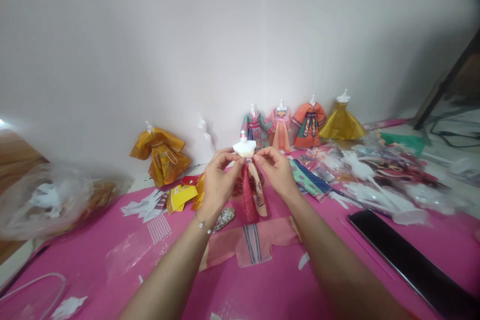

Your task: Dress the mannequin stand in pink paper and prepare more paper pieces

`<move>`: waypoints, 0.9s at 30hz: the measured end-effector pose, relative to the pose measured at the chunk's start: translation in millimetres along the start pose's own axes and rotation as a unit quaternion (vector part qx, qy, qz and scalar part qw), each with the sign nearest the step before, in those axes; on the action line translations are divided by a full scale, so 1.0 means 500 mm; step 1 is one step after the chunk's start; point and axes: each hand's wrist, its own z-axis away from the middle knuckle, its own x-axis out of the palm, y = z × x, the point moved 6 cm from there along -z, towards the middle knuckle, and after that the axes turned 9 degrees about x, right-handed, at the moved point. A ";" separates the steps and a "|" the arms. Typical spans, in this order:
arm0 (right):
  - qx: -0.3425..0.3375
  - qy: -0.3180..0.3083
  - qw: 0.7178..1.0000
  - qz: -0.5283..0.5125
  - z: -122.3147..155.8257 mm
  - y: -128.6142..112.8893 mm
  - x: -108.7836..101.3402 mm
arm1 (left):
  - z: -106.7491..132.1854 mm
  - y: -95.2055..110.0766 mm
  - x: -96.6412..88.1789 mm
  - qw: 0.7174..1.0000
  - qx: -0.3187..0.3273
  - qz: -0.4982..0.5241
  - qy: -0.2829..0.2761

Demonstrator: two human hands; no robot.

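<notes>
Between my hands a small white doll mannequin (244, 148) stands upright, wearing a red skirt (249, 200) with a pale patterned panel (260, 191) down its front. My left hand (222, 174) pinches the left side of the skirt's waist, thumb and finger together. On the other side of the waist my right hand (276, 167) pinches the fabric the same way. Just in front of the skirt lies a flat pink doll jacket (232, 249) with two dark trim bands. A speckled oval item (225, 218) rests beside my left wrist.
Several dressed mannequins line the wall, among them a gold gown (342, 121) and an orange robe (311, 122). A gold robe (161, 155) leans at left near a plastic bag (48, 202). Plastic packets (386, 170) crowd the right, behind a long black phone-like object (408, 260) on the pink mat (150, 270).
</notes>
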 end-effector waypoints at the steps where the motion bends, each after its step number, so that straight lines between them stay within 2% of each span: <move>1: 0.001 0.000 1.000 -0.001 -0.001 0.001 0.000 | 0.000 0.001 0.000 1.000 0.002 0.000 0.002; 10: 0.013 0.001 1.000 -0.018 -0.009 0.004 0.000 | -0.003 -0.003 0.006 1.000 -0.003 0.021 0.023; 21: 0.024 -0.003 0.999 -0.024 -0.010 0.005 0.001 | -0.006 -0.016 0.008 0.991 -0.020 0.131 -0.009; 27: 0.023 0.000 1.000 -0.020 -0.008 0.004 -0.001 | -0.004 -0.019 0.008 0.987 -0.024 0.159 -0.009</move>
